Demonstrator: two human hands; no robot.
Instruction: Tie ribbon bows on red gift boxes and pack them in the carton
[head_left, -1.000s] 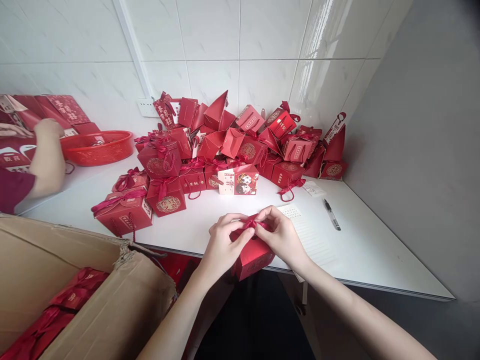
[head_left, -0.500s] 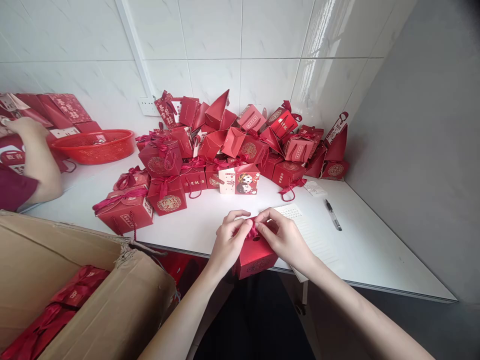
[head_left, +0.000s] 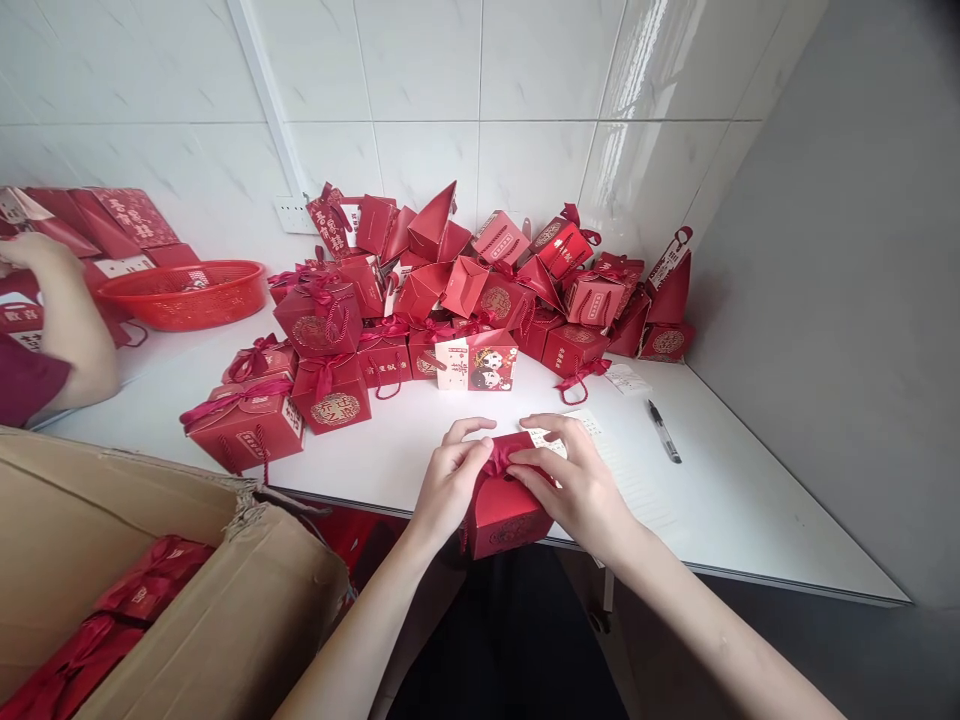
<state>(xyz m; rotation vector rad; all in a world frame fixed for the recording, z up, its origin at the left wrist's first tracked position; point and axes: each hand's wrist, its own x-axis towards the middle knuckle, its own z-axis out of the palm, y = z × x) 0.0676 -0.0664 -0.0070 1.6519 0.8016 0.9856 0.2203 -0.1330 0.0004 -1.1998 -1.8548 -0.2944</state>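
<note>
A red gift box (head_left: 511,510) stands at the table's front edge, close to my body. On its top sits a dark red ribbon (head_left: 497,457), bunched like a bow. My left hand (head_left: 452,478) pinches the ribbon's left side between thumb and forefinger. From the right, my right hand (head_left: 574,478) has thumb and fingers closed at the ribbon's other side, its forefinger raised and bent. The fingers cover part of the box top. Under and beside my right hand lies a sheet of lined paper (head_left: 637,485) with handwriting.
Red gift boxes (head_left: 330,392) are piled along the wall. A white-and-red printed box (head_left: 476,362) stands before them. A pen (head_left: 664,432) lies right. An open cardboard box (head_left: 225,600) holds red boxes at lower left. Beyond are a red basket (head_left: 184,310) and another person's arm (head_left: 79,330).
My right hand's fingers have spread somewhat and shifted on the ribbon, which now shows more fully. My left hand still pinches its side. The other person's arm has moved slightly left.
</note>
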